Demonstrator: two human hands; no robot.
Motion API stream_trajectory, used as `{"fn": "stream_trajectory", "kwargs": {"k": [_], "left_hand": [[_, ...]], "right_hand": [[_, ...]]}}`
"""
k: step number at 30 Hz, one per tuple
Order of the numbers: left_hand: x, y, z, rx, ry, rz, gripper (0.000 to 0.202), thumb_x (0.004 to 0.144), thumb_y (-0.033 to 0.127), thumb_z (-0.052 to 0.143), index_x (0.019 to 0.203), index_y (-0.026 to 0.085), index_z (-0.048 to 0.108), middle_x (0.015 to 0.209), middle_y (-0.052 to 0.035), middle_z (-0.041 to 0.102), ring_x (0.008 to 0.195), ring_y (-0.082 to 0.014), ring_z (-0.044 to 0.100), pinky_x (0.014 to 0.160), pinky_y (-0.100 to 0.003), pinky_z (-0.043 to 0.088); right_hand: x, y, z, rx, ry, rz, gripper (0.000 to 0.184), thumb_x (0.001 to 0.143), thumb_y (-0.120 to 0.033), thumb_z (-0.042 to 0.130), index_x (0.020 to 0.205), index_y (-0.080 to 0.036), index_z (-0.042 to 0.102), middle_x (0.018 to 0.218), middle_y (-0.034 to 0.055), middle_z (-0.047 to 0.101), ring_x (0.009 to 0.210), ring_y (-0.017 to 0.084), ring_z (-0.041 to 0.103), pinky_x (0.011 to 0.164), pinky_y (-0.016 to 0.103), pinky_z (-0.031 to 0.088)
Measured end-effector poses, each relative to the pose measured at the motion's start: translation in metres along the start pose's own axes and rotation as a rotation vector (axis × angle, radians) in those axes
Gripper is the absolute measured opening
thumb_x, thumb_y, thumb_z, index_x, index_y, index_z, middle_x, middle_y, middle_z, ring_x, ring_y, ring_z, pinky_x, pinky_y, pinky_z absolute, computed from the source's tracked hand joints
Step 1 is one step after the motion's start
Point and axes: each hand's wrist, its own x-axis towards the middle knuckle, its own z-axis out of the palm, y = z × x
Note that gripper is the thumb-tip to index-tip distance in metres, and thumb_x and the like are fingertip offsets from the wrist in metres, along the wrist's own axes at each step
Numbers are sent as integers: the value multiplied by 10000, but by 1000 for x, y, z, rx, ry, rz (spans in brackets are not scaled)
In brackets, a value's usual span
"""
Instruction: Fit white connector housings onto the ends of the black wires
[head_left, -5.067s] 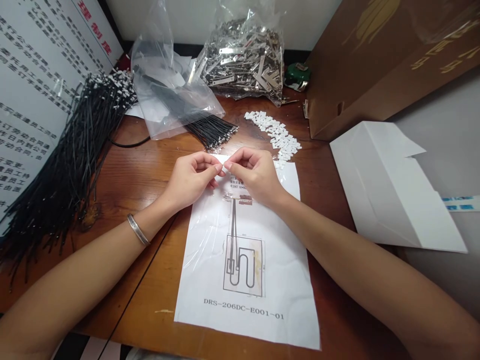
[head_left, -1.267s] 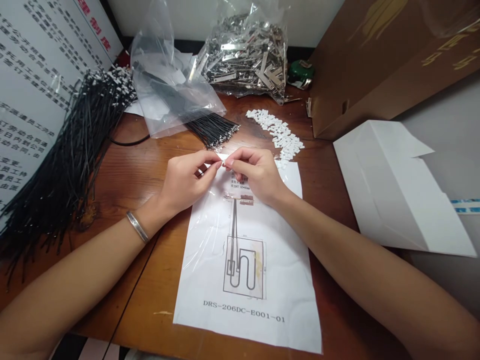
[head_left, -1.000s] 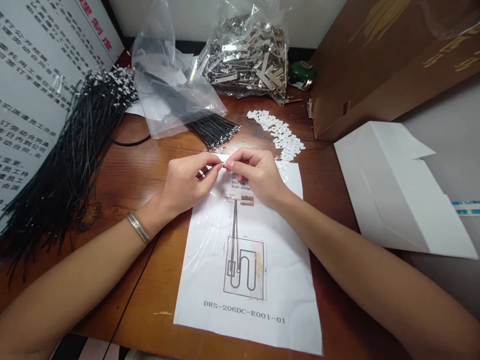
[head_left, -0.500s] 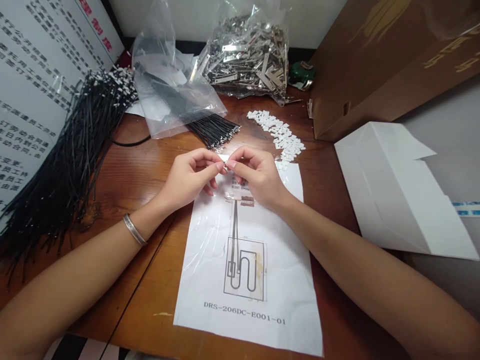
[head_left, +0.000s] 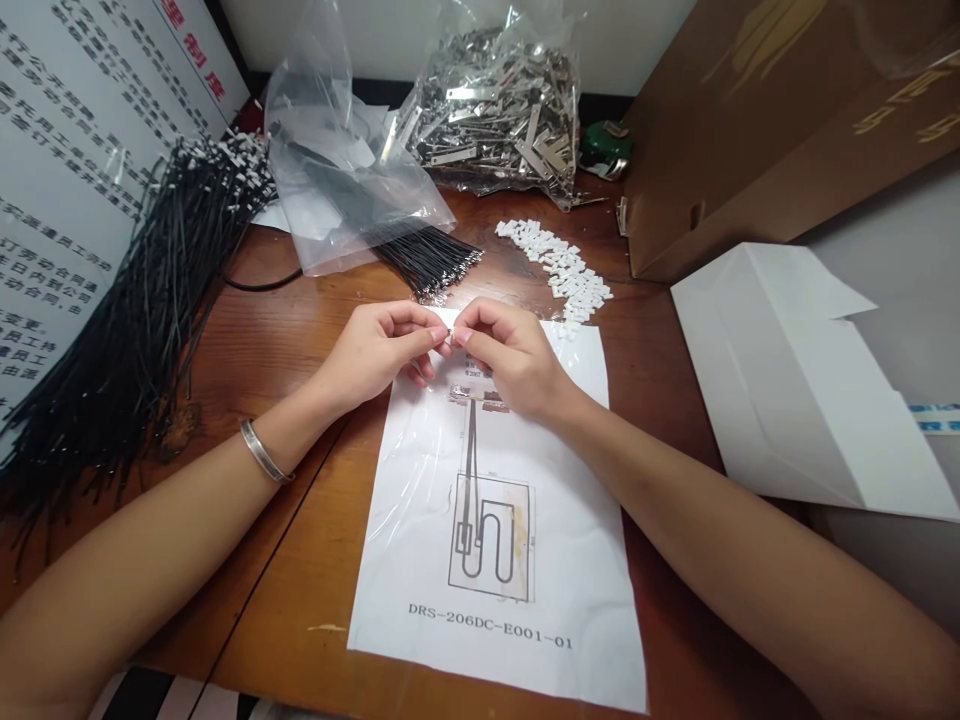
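My left hand (head_left: pixel 386 345) and my right hand (head_left: pixel 517 355) meet fingertip to fingertip above the top of a printed sheet (head_left: pixel 420 560). Thumb and forefinger of each are pinched together. A tiny light-and-dark piece shows in the narrow gap between them, too small to name. Just beyond the fingers lies a bundle of black wires (head_left: pixel 427 255) with metal terminals at its near end. A curved heap of small white plastic connectors (head_left: pixel 559 265) is spread behind my right hand. The sheet carries a line drawing and the text DRS-206DC-E001-01.
At the left, a big bunch of black wires (head_left: pixel 135 330) with white ends leans against a printed board (head_left: pixel 60 120). A clear bag (head_left: pixel 315 200) covers part of the small bundle. Behind are a bag of metal strips (head_left: pixel 495 130) and a green tape measure (head_left: pixel 606 150). A brown box (head_left: pixel 720 130) and white folded card (head_left: pixel 795 390) stand right.
My fingertips have parted very slightly, and the gap between them shows a little more. Both hands otherwise keep their place and pinch; the whole view has shifted a touch.
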Motion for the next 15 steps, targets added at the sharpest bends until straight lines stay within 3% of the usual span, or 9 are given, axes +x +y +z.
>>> {"fn": "stream_trajectory", "kwargs": {"k": [15], "left_hand": [[-1, 1, 3, 27, 40, 5, 177, 737, 270, 737, 780, 110, 674, 721, -33, 691, 524, -89, 603, 500, -199, 512]], "right_hand": [[-1, -1, 2, -69, 65, -62, 171, 821, -257, 556, 663, -192, 567, 613, -19, 526, 567, 110, 408, 542, 287, 287]]}}
